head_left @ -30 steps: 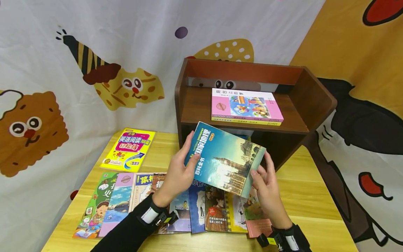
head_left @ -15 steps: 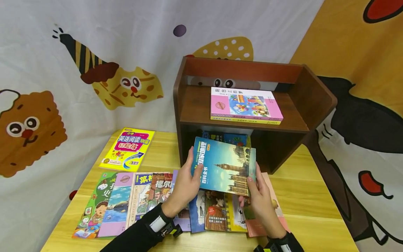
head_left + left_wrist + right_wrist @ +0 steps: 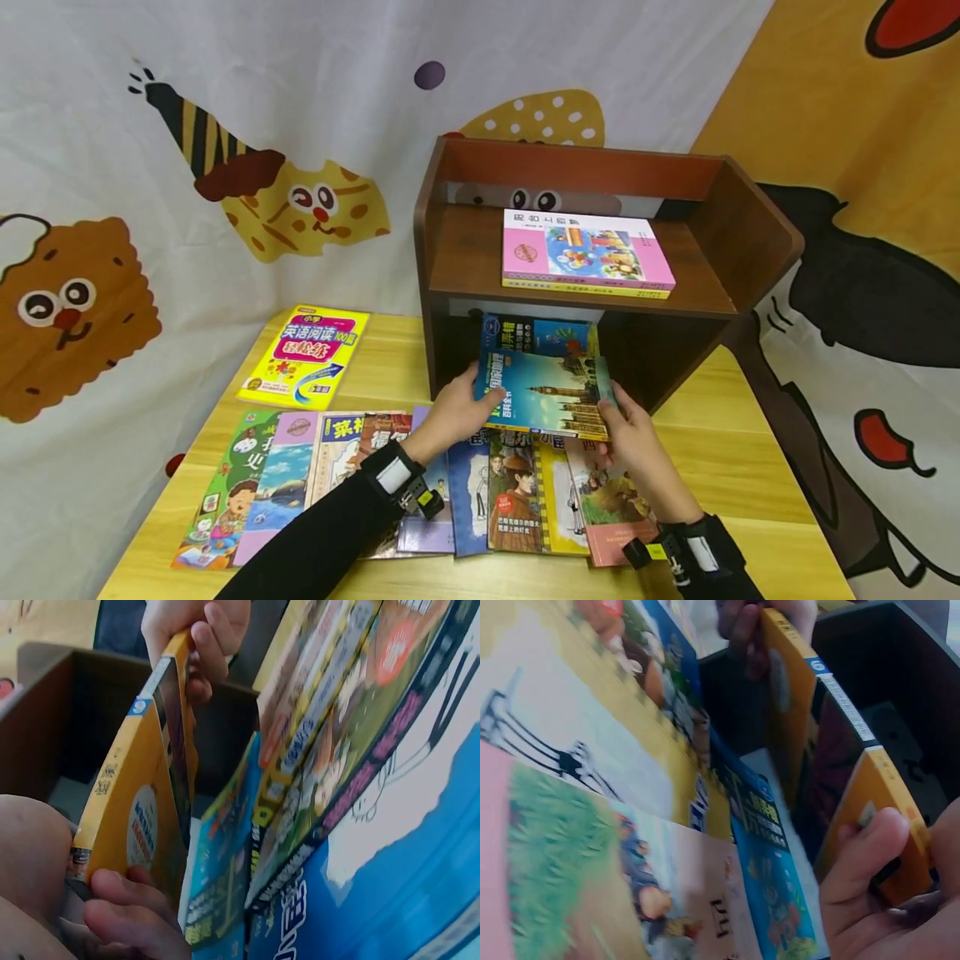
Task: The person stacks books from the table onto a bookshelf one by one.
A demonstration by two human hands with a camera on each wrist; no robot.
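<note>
A blue book with a clock-tower cover (image 3: 551, 393) is held level between my two hands, in front of the shelf's lower compartment. My left hand (image 3: 457, 417) grips its left end, thumb on the cover and fingers underneath. At the right end my right hand (image 3: 637, 437) pinches it the same way. Both wrist views show the book's orange spine (image 3: 112, 780) and back. Just beyond it, a dark blue book (image 3: 551, 332) lies flat in the lower compartment, partly covered by the held book in the head view.
A brown wooden two-level bookshelf (image 3: 750, 242) stands at the back; a pink book (image 3: 588, 250) tops a yellow one on its upper level. Several overlapping books, including a green one (image 3: 228, 492), line the wooden table (image 3: 720, 467). A yellow workbook (image 3: 303, 354) lies at left.
Both hands have lowered the clock-tower book from a raised tilt to nearly level. It now sits lower, before the lower compartment, and the blue book behind it shows more.
</note>
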